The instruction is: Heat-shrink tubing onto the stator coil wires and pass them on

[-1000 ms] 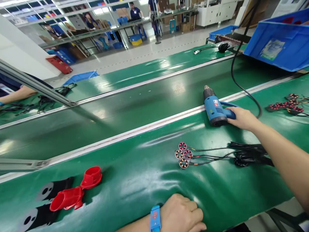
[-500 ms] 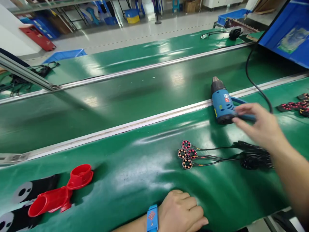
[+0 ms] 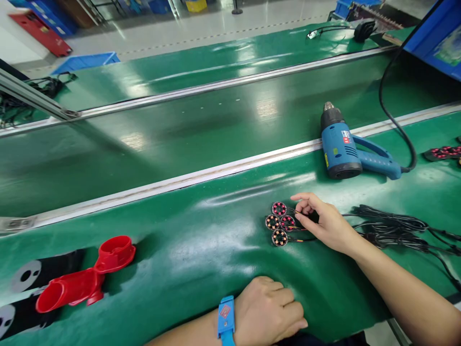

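Several small round motor stators [image 3: 279, 238] lie clustered on the green mat, some with pink windings and some with copper-coloured ones. Thin leads run right from them, beneath my right hand [image 3: 322, 221], to bundled black cables [image 3: 392, 226]. My right hand is just right of the stators, thumb and index finger apart at the leads of the uppermost ones; its other fingers are curled. Whether a fingertip touches a lead I cannot tell. My left hand [image 3: 272, 310] rests palm down on the mat near the front edge, fingers curled in, a blue wrist strap [image 3: 226, 317] behind it.
A blue heat gun [image 3: 342, 144] lies beyond my right hand, its nozzle over the white rail [image 3: 216, 172]. Red plastic housings [image 3: 72, 288] and black parts with grey discs [image 3: 46, 269] are at the left. More stators [image 3: 444, 153] lie far right. A blue bin [image 3: 439, 43] stands back right.
My right hand has left the heat gun's handle and moved left and nearer, to the stator leads. The heat gun lies on the table. My left hand stays in place.
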A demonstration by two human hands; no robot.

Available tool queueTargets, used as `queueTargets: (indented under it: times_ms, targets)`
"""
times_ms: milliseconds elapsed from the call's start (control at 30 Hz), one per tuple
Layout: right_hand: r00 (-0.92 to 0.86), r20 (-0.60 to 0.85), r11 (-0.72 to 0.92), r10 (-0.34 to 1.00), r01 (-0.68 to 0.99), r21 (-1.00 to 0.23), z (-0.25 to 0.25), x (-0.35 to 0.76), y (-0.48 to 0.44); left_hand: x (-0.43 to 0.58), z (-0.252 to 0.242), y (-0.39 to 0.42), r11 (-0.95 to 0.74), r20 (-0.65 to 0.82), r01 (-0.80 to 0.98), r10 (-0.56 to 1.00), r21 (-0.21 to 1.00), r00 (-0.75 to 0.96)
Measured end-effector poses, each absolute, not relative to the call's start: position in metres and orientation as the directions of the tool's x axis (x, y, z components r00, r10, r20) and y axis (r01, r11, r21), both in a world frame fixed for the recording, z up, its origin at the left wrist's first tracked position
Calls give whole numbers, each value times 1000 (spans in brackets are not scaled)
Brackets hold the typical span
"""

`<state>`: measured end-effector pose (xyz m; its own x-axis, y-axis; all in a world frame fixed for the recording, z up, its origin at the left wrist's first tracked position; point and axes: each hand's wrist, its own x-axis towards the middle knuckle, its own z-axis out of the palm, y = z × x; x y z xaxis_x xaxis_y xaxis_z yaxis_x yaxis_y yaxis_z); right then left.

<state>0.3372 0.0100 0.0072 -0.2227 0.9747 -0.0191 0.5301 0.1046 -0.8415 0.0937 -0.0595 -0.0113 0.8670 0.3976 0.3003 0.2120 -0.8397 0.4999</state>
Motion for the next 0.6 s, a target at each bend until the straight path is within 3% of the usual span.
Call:
queueTargets:
  times_ms: [300,400,533,600]
  targets:
    - [-182,-36,67,983,530,-846,1,336,8,95,-9,-58,-843,303,224,404,489,863]
    - [-204,22,139,979,583,-801,18,344,8,94,-11,-60,-843,288,228,402,487,869]
    - [-43,282,209,958,779,-591,52,390,27,93,-14,-62,-837,257,222,388,501,885]
    - [53,397,96,916,932,-348,61,428,45,93,-16,-62,-839,232,223,376,497,897]
